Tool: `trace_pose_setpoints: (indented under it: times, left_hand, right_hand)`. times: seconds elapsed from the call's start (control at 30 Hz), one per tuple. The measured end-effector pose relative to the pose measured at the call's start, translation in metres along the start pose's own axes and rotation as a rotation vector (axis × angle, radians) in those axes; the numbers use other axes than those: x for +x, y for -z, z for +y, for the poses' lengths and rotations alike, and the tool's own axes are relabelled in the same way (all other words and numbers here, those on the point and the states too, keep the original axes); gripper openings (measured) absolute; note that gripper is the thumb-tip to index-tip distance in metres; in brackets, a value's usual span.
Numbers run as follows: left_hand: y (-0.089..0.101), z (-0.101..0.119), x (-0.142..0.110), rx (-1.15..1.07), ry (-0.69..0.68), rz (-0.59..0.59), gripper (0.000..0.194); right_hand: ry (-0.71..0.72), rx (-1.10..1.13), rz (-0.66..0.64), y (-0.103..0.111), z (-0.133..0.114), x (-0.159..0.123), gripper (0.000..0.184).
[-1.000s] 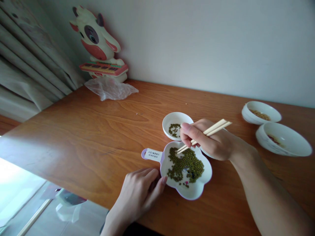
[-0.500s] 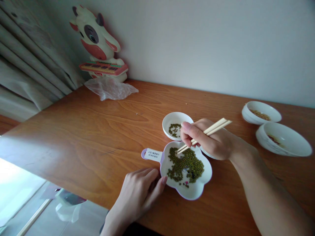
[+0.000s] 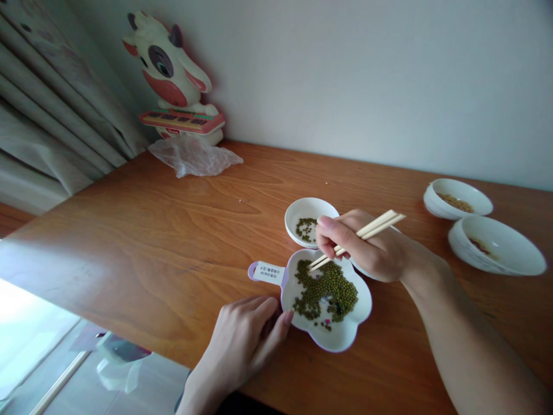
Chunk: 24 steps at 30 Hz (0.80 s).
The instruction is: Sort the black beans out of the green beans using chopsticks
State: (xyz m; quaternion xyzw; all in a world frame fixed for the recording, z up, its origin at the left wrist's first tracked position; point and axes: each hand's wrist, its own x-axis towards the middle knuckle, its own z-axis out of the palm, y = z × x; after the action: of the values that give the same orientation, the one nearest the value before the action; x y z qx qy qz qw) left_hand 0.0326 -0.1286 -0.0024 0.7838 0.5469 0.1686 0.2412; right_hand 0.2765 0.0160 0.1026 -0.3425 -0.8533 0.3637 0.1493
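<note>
My right hand (image 3: 367,248) is closed round a pair of wooden chopsticks (image 3: 358,237), their tips down among the green beans (image 3: 328,288) in a white flower-shaped dish (image 3: 345,340) with a purple handle (image 3: 265,271). My left hand (image 3: 246,340) rests on the table's near edge, fingers loosely curled, a fingertip touching the dish's left rim. Just behind the dish stands a small round white bowl (image 3: 302,210) holding a few green beans.
Two white bowls (image 3: 458,202) (image 3: 496,248) with brownish contents stand at the right. At the back left are a cartoon cow toy with a keyboard (image 3: 173,75) and a crumpled clear plastic bag (image 3: 194,155). Curtains (image 3: 56,104) hang left; the wooden table (image 3: 151,230) ends near me.
</note>
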Motion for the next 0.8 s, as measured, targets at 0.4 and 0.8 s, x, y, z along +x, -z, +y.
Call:
trace_pose_setpoints:
  times: [0.4, 0.8]
  left_hand:
    - [0.001, 0.001, -0.001, -0.003, -0.001, -0.003, 0.037]
    - [0.000, 0.000, 0.000, -0.004, -0.007, 0.008, 0.036]
  right_hand:
    - [0.006, 0.030, 0.033, -0.001, -0.001, 0.001, 0.068]
    - [0.008, 0.142, 0.113, 0.018, -0.001, -0.009, 0.066]
